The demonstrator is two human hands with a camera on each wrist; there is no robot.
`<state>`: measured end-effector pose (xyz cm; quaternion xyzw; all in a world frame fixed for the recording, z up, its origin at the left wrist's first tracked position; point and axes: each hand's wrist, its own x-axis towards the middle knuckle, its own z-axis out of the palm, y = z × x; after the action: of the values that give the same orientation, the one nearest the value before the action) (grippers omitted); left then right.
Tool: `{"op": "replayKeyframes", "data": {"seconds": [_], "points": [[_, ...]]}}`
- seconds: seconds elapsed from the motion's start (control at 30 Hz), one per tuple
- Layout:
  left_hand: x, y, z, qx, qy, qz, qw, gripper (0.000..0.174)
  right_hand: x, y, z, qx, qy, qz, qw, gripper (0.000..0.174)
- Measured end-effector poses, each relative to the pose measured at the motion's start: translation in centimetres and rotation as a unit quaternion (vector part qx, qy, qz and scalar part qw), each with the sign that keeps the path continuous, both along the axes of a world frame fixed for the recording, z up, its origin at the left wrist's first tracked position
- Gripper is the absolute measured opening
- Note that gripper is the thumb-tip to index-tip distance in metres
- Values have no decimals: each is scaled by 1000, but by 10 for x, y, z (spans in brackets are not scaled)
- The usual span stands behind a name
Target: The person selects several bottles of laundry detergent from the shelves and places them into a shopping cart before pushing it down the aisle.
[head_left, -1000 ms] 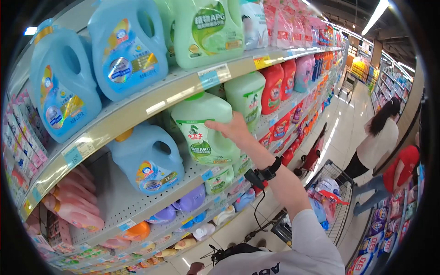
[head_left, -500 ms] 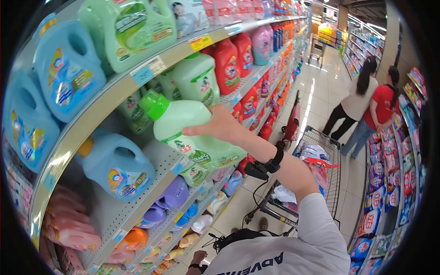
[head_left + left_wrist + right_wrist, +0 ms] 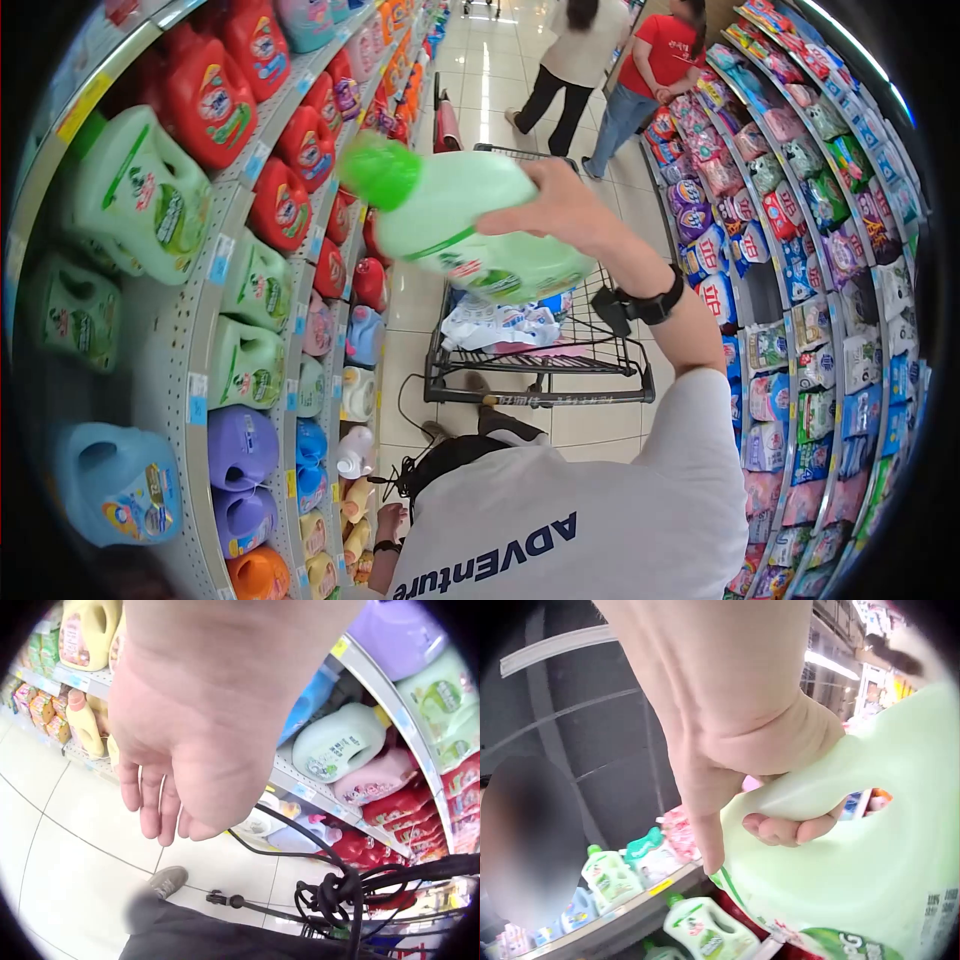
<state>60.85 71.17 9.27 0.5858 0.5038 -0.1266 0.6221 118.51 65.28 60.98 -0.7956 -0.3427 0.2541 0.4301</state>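
My right hand [image 3: 560,208] grips a pale green laundry detergent jug [image 3: 440,205] with a bright green cap, held on its side with the cap pointing left. In the right wrist view, the fingers curl through the handle of the jug [image 3: 832,877] and the thumb lies along its side. The jug hangs over the shopping cart [image 3: 535,398] in the head view, away from the shelf. Low by my body, my left hand [image 3: 391,522] is partly hidden behind the shirt. Its view shows the left hand [image 3: 199,761] hanging loosely and holding nothing.
A white plastic bag [image 3: 500,325] lies in the cart. On the left, shelves hold green jugs [image 3: 140,195], red bottles [image 3: 208,95] and a blue jug [image 3: 118,485]. Bagged goods [image 3: 785,345] line the right side. Two people stand ahead in the aisle. A black cable [image 3: 352,900] hangs near my left hand.
My right hand has pulled the green jug off the shelf and carried it right, over the cart, tipping it onto its side. The head view has turned right toward the aisle.
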Motion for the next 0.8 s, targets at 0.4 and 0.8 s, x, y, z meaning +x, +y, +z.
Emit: {"op": "replayKeyframes", "data": {"seconds": [0.4, 0.8], "points": [[63, 30, -7, 171, 36, -205, 963, 22, 170, -129, -290, -5, 59, -290, 955, 45], [91, 3, 75, -56, 37, 203, 977, 24, 107, -167, -463, -229, 98, -348, 904, 46]]}}
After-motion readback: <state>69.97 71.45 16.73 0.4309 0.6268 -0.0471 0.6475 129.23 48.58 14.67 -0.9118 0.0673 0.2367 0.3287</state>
